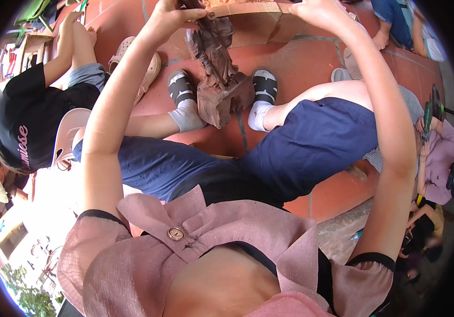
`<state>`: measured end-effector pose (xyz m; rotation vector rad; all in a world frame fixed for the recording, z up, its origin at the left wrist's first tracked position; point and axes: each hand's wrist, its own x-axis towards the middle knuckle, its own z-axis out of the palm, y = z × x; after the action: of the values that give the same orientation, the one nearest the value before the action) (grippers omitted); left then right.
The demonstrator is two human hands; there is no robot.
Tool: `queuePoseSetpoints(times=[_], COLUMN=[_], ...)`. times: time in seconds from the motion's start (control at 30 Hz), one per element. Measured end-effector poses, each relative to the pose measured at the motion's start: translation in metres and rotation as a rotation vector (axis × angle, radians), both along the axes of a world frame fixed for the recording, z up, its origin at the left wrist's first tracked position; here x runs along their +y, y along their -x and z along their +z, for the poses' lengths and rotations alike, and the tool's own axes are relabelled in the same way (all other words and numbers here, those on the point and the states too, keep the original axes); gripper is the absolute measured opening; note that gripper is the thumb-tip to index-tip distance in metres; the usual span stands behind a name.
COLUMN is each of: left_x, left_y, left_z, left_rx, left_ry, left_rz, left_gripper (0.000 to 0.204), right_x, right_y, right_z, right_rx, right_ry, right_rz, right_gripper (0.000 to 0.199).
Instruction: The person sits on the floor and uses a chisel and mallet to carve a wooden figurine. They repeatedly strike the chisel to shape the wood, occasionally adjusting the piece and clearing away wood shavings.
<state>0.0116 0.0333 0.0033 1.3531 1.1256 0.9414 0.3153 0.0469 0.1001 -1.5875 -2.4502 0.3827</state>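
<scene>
Both my arms reach forward to the top of the head view. My left hand [173, 16] is at the upper end of a dark brown carving [216, 68], its thumb across it and the other fingers partly cut off by the picture edge. This rough, wood-like piece reaches down to the tiled floor between my feet. My right hand [322, 11] is beside the right end of a lighter brown, wood-like block [243, 9] with an orange-brown, uneven top. Most of its fingers lie beyond the edge, so its grip is hidden.
My sandalled feet [265, 87] flank the carving on red floor tiles [290, 58]. At left sits a person in a black shirt [23, 113], near a beige clog [152, 71]. On the right, a person in a lilac top [442, 158] holds a green tool [427, 121].
</scene>
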Motion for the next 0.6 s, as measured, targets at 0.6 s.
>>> queuePoseSetpoints(times=[0.6], left_x=[0.006], left_y=[-0.005], left_z=[0.019], left_rx=[0.241], left_ry=[-0.096], left_rz=[-0.110], left_gripper=[0.030], right_x=[0.027], right_y=[-0.015], right_z=[-0.009], right_rx=[0.793], right_ry=[0.280], right_rz=[-0.127], right_gripper=[0.055])
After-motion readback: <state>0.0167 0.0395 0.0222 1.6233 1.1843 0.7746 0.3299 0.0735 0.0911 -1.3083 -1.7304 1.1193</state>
